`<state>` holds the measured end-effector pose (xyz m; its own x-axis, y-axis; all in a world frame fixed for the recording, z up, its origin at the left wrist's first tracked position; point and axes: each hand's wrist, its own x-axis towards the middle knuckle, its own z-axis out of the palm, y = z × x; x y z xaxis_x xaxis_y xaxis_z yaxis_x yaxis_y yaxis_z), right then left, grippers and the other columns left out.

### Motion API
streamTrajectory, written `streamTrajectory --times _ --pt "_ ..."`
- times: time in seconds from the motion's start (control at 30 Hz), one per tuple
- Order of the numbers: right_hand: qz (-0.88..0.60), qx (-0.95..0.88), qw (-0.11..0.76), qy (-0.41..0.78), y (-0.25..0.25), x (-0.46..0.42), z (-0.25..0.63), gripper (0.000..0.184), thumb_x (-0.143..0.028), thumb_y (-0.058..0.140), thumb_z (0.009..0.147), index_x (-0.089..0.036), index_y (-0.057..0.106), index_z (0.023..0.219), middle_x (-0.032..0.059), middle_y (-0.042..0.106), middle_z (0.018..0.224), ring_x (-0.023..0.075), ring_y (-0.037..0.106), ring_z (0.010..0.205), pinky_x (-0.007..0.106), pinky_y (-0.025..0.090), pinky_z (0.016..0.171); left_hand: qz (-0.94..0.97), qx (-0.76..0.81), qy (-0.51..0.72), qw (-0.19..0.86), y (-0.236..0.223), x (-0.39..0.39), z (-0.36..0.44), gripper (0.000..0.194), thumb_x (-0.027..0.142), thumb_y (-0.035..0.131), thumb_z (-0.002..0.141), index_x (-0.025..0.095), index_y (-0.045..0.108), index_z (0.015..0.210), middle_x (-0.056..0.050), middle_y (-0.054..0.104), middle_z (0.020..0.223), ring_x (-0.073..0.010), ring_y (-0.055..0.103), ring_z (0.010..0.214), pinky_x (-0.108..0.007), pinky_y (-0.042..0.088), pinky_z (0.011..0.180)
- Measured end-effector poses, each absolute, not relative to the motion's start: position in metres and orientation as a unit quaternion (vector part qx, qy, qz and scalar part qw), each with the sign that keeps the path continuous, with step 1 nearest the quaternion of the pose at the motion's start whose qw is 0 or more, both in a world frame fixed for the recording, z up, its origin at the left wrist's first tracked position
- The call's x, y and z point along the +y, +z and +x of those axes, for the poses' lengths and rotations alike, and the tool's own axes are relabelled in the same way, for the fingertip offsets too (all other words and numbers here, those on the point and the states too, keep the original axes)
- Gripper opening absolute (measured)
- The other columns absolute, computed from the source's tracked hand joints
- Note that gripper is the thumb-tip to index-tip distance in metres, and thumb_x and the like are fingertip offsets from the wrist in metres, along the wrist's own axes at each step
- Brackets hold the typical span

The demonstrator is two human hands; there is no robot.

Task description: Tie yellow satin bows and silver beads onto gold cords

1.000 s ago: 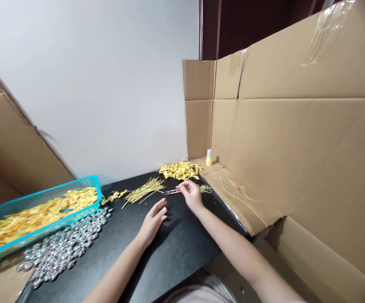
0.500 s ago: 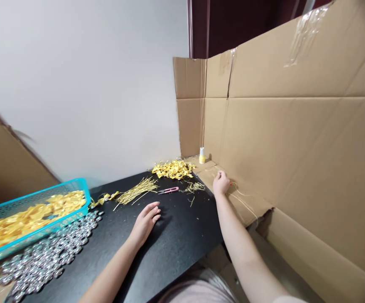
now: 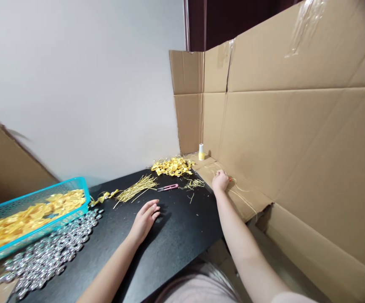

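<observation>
My left hand [image 3: 145, 219] rests on the black tabletop, fingers loosely bent and apart, holding nothing. Pink-handled thread snips [image 3: 169, 187] lie just beyond it, beside a bundle of thin gold stems [image 3: 138, 188]. Over the cardboard at the table's right side, my right hand [image 3: 221, 181] has its fingers pinched together; what they hold is hidden or too small to make out. Pale yellow thread [image 3: 243, 198] runs across the cardboard beside that hand, and a small orange-red thing [image 3: 230, 179] shows at its edge. A white cone with yellow thread [image 3: 201, 152] stands upright behind.
A turquoise basket [image 3: 86, 189] of yellow ribbon pieces stands at the left, with many silver beads [image 3: 52, 252] in front. A heap of yellow bows [image 3: 172, 166] and thread clippings [image 3: 194, 184] lie at the back. A tall cardboard wall [image 3: 296, 139] rises on the right.
The view has tilted and shifted slightly. A little more of the orange-red thing shows beside my right hand. Both hands stay in nearly the same places.
</observation>
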<state>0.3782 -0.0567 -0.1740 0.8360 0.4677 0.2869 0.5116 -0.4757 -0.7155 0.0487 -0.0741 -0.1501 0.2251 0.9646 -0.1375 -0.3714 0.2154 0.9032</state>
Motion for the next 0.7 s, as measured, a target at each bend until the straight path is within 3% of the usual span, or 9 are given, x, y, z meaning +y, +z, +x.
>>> streamTrajectory --times 0.33,0.47,0.53,0.63,0.7 --pt "-0.88 -0.278 0.382 -0.051 -0.166 -0.063 0.373 0.032 -0.033 0.057 0.092 -0.016 0.057 0.118 0.0084 0.059 0.119 0.0215 0.061 0.102 0.043 0.052 0.087 0.395 0.378 0.491 0.679 -0.155 -0.072 0.048 0.04 0.031 0.089 0.049 0.016 0.075 0.083 -0.004 0.069 0.082 -0.013 0.061 0.073 -0.022 0.05 0.067" --pt "-0.856 -0.323 0.391 -0.103 -0.151 -0.07 0.359 0.03 -0.023 0.051 0.092 -0.012 0.058 0.119 0.0154 0.056 0.123 0.0291 0.05 0.115 0.049 0.04 0.096 0.396 0.38 0.487 0.679 -0.155 -0.072 0.048 0.037 0.03 0.088 0.051 0.016 0.074 0.083 -0.004 0.069 0.082 -0.0138 0.061 0.074 -0.023 0.05 0.067" --pt "-0.829 -0.385 0.389 -0.115 -0.143 -0.064 0.347 0.032 -0.021 0.049 0.091 -0.013 0.06 0.12 0.0164 0.055 0.125 0.0296 0.045 0.117 0.046 0.035 0.097 0.397 0.383 0.484 0.679 -0.154 -0.074 0.048 0.037 0.03 0.088 0.052 0.016 0.074 0.083 -0.004 0.068 0.081 -0.014 0.061 0.074 -0.022 0.049 0.067" --pt "-0.785 -0.495 0.36 -0.092 -0.135 -0.04 0.325 0.022 -0.025 0.055 0.087 -0.021 0.069 0.103 0.0094 0.062 0.113 0.0258 0.047 0.11 0.04 0.034 0.093 0.405 0.388 0.477 0.676 -0.154 -0.077 0.047 0.037 0.032 0.086 0.055 0.015 0.074 0.086 -0.004 0.067 0.082 -0.0149 0.06 0.076 -0.023 0.049 0.068" --pt "-0.773 -0.535 0.334 -0.065 -0.132 -0.021 0.314 0.016 -0.024 0.06 0.082 -0.02 0.071 0.092 0.0093 0.064 0.106 0.0267 0.048 0.106 0.041 0.033 0.092 0.415 0.397 0.471 0.67 -0.155 -0.079 0.047 0.037 0.032 0.086 0.057 0.015 0.074 0.087 -0.005 0.066 0.083 -0.016 0.059 0.078 -0.023 0.049 0.069"
